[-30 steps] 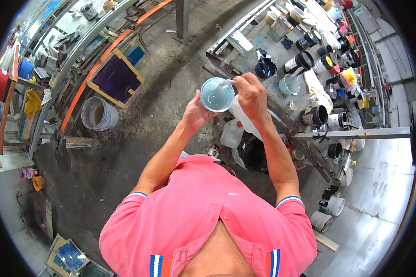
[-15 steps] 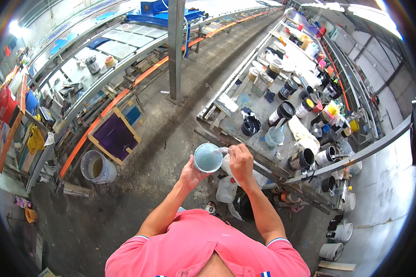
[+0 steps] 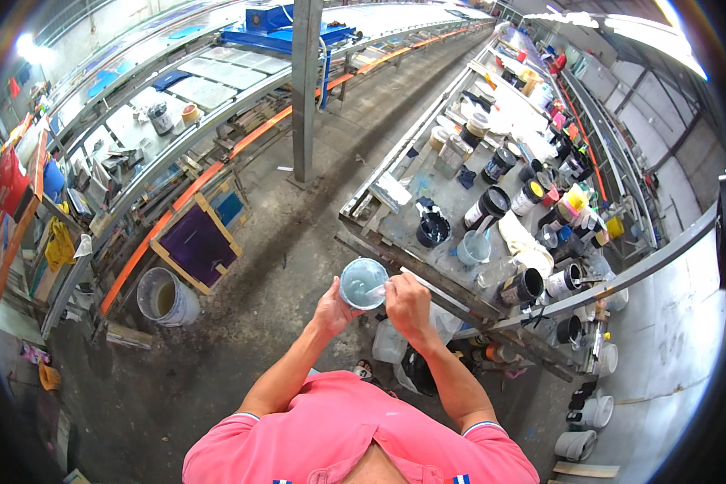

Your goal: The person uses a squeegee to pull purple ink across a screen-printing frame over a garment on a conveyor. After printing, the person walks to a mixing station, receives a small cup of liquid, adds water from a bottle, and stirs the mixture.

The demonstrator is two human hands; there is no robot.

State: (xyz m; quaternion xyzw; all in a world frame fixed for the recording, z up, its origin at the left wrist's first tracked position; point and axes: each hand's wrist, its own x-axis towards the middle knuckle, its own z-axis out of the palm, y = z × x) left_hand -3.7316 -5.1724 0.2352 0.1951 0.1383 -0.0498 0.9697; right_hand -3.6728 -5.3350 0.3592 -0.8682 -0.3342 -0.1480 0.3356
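Observation:
My left hand is wrapped round the lower left side of a round plastic tub, held up in front of me with its mouth facing me. Pale blue-grey stuff coats the inside of the tub. At the tub's right rim, my right hand is closed on a pale, translucent stirring stick, whose far end reaches down inside the tub. The lower end of the stick is hard to make out against the contents.
On the right, a bench carries many ink tubs, among them a dark one and a pale one with a stick. A grey post stands ahead. A bucket of murky liquid and a framed purple screen are at the left.
My right hand has moved down and a little left, carrying the stick farther round inside the tub. The tub has shifted slightly and my left hand still holds it.

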